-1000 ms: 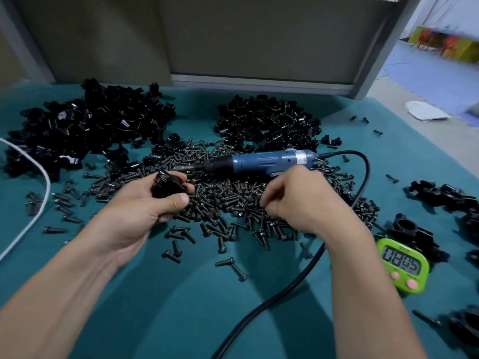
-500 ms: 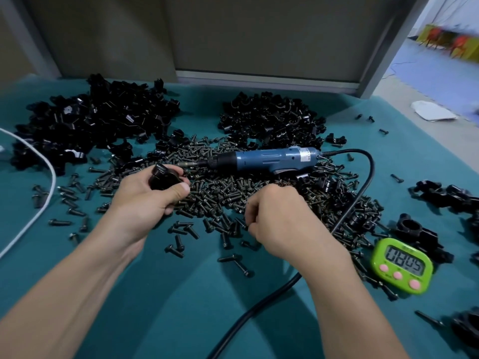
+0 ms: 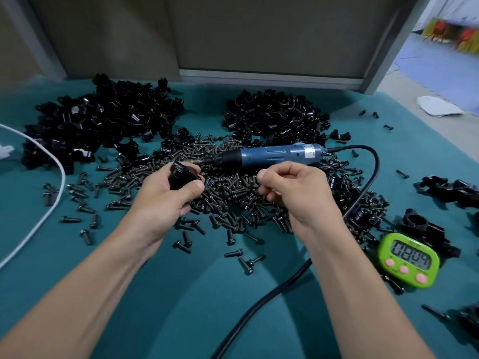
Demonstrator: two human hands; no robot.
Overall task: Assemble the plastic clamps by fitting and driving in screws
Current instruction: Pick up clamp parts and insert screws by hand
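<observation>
Left grip point(image 3: 166, 200) around black clamp point(image 3: 181, 176)

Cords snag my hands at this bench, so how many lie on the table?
2. A white cord curves down the left side. A black cord leaves the rear of the blue screwdriver, loops right, then runs to the near edge. The screw heap could hide more.

One head-worn wide-angle camera looks forward and down, close over the teal table point(image 3: 197, 307).

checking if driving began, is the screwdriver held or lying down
Lying down: the screwdriver rests on the screws; neither left hand nor right hand grips it.
</observation>
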